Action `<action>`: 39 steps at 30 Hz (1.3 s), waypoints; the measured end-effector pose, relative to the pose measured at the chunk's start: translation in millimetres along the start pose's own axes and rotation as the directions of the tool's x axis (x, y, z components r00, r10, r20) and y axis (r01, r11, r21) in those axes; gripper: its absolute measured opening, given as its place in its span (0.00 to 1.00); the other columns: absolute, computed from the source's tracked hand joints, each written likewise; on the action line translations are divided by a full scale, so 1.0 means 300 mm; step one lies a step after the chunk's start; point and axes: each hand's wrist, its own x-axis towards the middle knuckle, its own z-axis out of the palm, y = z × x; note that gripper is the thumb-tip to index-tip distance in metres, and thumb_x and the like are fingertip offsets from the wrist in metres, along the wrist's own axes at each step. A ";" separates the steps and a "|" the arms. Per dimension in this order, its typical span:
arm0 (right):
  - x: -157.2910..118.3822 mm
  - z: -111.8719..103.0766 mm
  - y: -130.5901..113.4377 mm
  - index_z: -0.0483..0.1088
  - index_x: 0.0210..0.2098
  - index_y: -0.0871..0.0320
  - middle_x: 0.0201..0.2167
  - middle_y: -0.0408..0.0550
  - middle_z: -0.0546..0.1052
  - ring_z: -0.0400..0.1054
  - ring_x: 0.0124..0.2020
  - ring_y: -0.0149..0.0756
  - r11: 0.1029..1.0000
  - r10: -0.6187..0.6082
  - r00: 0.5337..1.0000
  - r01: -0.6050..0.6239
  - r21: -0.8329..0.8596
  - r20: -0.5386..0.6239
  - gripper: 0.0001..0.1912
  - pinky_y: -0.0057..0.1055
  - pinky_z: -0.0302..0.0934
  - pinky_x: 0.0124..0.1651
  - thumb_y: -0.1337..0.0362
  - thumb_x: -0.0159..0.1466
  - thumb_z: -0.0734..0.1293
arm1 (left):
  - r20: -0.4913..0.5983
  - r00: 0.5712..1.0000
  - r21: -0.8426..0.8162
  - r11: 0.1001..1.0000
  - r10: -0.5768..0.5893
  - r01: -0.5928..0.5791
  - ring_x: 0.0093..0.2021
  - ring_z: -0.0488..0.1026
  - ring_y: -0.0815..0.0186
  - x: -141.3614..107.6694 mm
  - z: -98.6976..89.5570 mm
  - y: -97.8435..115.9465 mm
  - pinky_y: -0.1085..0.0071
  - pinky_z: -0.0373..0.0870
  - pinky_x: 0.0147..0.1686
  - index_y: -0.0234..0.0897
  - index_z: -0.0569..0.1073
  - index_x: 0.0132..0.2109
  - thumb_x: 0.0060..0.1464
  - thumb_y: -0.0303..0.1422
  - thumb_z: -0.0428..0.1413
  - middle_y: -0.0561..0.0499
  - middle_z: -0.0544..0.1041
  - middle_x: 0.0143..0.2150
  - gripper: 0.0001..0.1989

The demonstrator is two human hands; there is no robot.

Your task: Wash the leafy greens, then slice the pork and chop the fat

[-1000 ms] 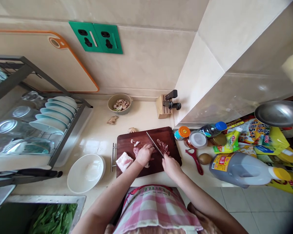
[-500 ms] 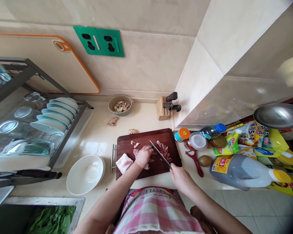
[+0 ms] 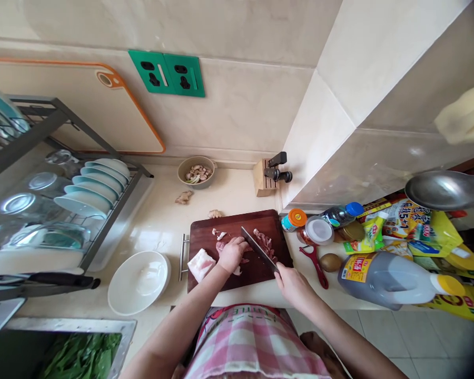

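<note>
On the dark wooden cutting board (image 3: pixel 205 237), my left hand (image 3: pixel 233 254) presses down on a piece of raw meat (image 3: pixel 221 246) with curled fingers. My right hand (image 3: pixel 290 280) grips the handle of a kitchen knife (image 3: pixel 258 249), its blade slanting up and left beside the left fingertips. Cut strips of meat (image 3: pixel 264 242) lie in a pile just right of the blade. A pale, fatty block of meat (image 3: pixel 201 264) rests at the board's left edge. Small white bits of fat (image 3: pixel 220 234) are near the far side. My left hand partly hides the meat under it.
A white bowl (image 3: pixel 139 282) stands left of the board, above a sink with leafy greens (image 3: pixel 82 352). Behind are ginger (image 3: pixel 184 197), a colander (image 3: pixel 196 172) and a knife block (image 3: pixel 264 178). Jars, a red peeler (image 3: pixel 316 266) and a large jug (image 3: pixel 387 279) crowd the right.
The view has shifted slightly. Both hands, the knife and the meat stay in nearly the same places on the board.
</note>
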 end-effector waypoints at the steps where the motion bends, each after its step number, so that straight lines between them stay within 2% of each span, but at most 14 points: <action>1: 0.006 0.001 -0.011 0.63 0.43 0.57 0.29 0.49 0.75 0.71 0.31 0.35 1.000 0.006 1.000 -0.006 -0.005 0.015 0.13 0.26 0.50 0.28 0.65 0.63 0.51 | 0.012 1.000 0.002 1.000 0.006 -0.006 0.41 0.66 0.65 0.004 -0.002 0.000 0.69 0.65 0.43 0.37 0.73 0.40 0.53 0.30 0.52 0.49 0.71 0.39 0.08; 3: 0.055 0.004 -0.055 0.64 0.41 0.57 0.30 0.51 0.76 0.71 0.32 0.36 1.000 0.019 1.000 -0.019 -0.003 0.023 0.12 0.27 0.51 0.29 0.65 0.63 0.52 | 0.015 1.000 -0.010 1.000 0.013 -0.013 0.41 0.66 0.65 0.008 -0.005 0.001 0.69 0.65 0.44 0.37 0.73 0.40 0.53 0.30 0.51 0.48 0.71 0.40 0.08; 6: 0.164 0.006 -0.127 0.63 0.40 0.58 0.35 0.53 0.75 0.70 0.36 0.37 1.000 0.018 0.999 -0.018 0.019 -0.040 0.12 0.27 0.53 0.33 0.65 0.64 0.52 | -0.007 1.000 -0.041 0.999 0.010 -0.011 0.42 0.67 0.65 0.003 -0.003 0.001 0.68 0.66 0.44 0.36 0.73 0.41 0.54 0.30 0.50 0.47 0.72 0.40 0.09; 9: 0.209 0.011 -0.136 0.63 0.41 0.59 0.37 0.53 0.75 0.70 0.38 0.37 0.999 -0.009 0.997 0.012 0.042 -0.075 0.12 0.28 0.54 0.35 0.65 0.64 0.52 | -0.050 0.999 -0.070 0.997 0.009 -0.013 0.44 0.67 0.65 -0.014 0.003 -0.001 0.68 0.66 0.45 0.37 0.73 0.43 0.56 0.31 0.49 0.46 0.71 0.43 0.10; 12: 0.149 0.022 -0.073 0.63 0.41 0.58 0.35 0.52 0.75 0.70 0.36 0.36 0.999 0.006 0.999 -0.004 0.052 -0.041 0.12 0.27 0.54 0.34 0.64 0.64 0.52 | -0.079 0.997 -0.092 0.996 0.004 -0.011 0.45 0.67 0.65 -0.027 0.006 -0.003 0.70 0.67 0.44 0.37 0.72 0.43 0.57 0.32 0.47 0.46 0.70 0.46 0.12; 16: 0.016 0.026 0.021 0.63 0.44 0.57 0.31 0.50 0.76 0.70 0.33 0.34 0.999 0.038 0.999 -0.037 0.027 -0.031 0.13 0.25 0.52 0.31 0.63 0.64 0.52 | -0.054 0.997 -0.050 0.997 0.049 -0.052 0.43 0.67 0.66 -0.019 -0.001 -0.004 0.69 0.66 0.44 0.38 0.73 0.42 0.57 0.32 0.47 0.48 0.71 0.42 0.11; 19: -0.019 0.017 0.027 0.64 0.40 0.56 0.28 0.48 0.75 0.70 0.30 0.34 1.000 0.021 1.000 -0.021 0.003 0.000 0.12 0.25 0.51 0.28 0.64 0.64 0.52 | -0.031 0.999 -0.031 0.999 0.041 -0.042 0.42 0.67 0.66 -0.008 -0.005 -0.005 0.70 0.66 0.44 0.38 0.73 0.40 0.56 0.31 0.48 0.49 0.71 0.40 0.10; 21: 0.015 0.010 -0.012 0.64 0.39 0.57 0.29 0.49 0.75 0.70 0.31 0.34 1.000 0.004 1.000 -0.004 0.012 0.018 0.12 0.25 0.51 0.29 0.65 0.64 0.52 | -0.025 0.999 -0.045 0.998 0.034 -0.035 0.42 0.67 0.66 -0.005 -0.002 -0.007 0.70 0.65 0.44 0.38 0.73 0.40 0.55 0.30 0.49 0.49 0.71 0.40 0.09; 25: 0.162 -0.001 -0.135 0.64 0.41 0.59 0.35 0.53 0.75 0.70 0.36 0.37 0.999 0.005 1.000 -0.004 0.039 -0.019 0.12 0.27 0.54 0.33 0.65 0.64 0.52 | -0.033 0.999 -0.076 0.997 0.026 -0.029 0.43 0.67 0.65 -0.010 0.008 -0.009 0.69 0.65 0.45 0.37 0.74 0.39 0.54 0.29 0.50 0.48 0.71 0.40 0.09; 28: 0.212 -0.005 -0.161 0.64 0.41 0.59 0.36 0.53 0.75 0.70 0.37 0.38 0.999 -0.007 1.000 0.008 0.035 -0.023 0.12 0.28 0.54 0.33 0.64 0.64 0.52 | -0.054 0.998 -0.088 0.996 0.022 -0.027 0.43 0.67 0.65 -0.016 0.011 -0.008 0.70 0.64 0.45 0.37 0.74 0.40 0.55 0.30 0.50 0.48 0.72 0.40 0.09; 30: 0.182 -0.002 -0.123 0.64 0.41 0.59 0.36 0.53 0.75 0.70 0.37 0.37 0.998 -0.013 1.000 0.014 0.053 -0.019 0.13 0.27 0.54 0.34 0.63 0.64 0.52 | -0.074 0.997 -0.086 0.996 0.018 -0.024 0.43 0.67 0.66 -0.017 0.011 -0.008 0.70 0.64 0.45 0.37 0.74 0.39 0.55 0.31 0.50 0.49 0.72 0.40 0.08; 35: 0.014 0.013 0.018 0.65 0.41 0.58 0.31 0.50 0.75 0.70 0.34 0.34 0.999 0.006 1.000 -0.006 0.053 -0.009 0.13 0.26 0.52 0.32 0.64 0.63 0.52 | -0.072 0.996 -0.053 0.997 0.044 -0.048 0.40 0.67 0.66 -0.013 0.011 -0.012 0.71 0.64 0.42 0.36 0.73 0.37 0.56 0.32 0.49 0.49 0.72 0.38 0.09; 37: -0.014 0.015 0.029 0.65 0.39 0.58 0.29 0.49 0.75 0.70 0.32 0.34 0.999 0.011 1.000 -0.012 0.032 0.020 0.13 0.26 0.51 0.30 0.64 0.63 0.52 | -0.070 0.997 -0.041 0.998 0.042 -0.045 0.39 0.66 0.66 -0.012 0.010 -0.012 0.71 0.64 0.41 0.36 0.73 0.36 0.56 0.31 0.48 0.49 0.72 0.38 0.09; 39: 0.009 0.016 0.000 0.65 0.39 0.58 0.30 0.49 0.75 0.70 0.32 0.35 1.000 0.006 0.999 -0.008 0.027 0.044 0.13 0.26 0.52 0.31 0.64 0.63 0.52 | -0.079 0.997 -0.044 0.999 0.026 -0.030 0.39 0.66 0.66 -0.012 0.009 -0.009 0.71 0.64 0.41 0.36 0.73 0.35 0.56 0.31 0.49 0.49 0.72 0.37 0.09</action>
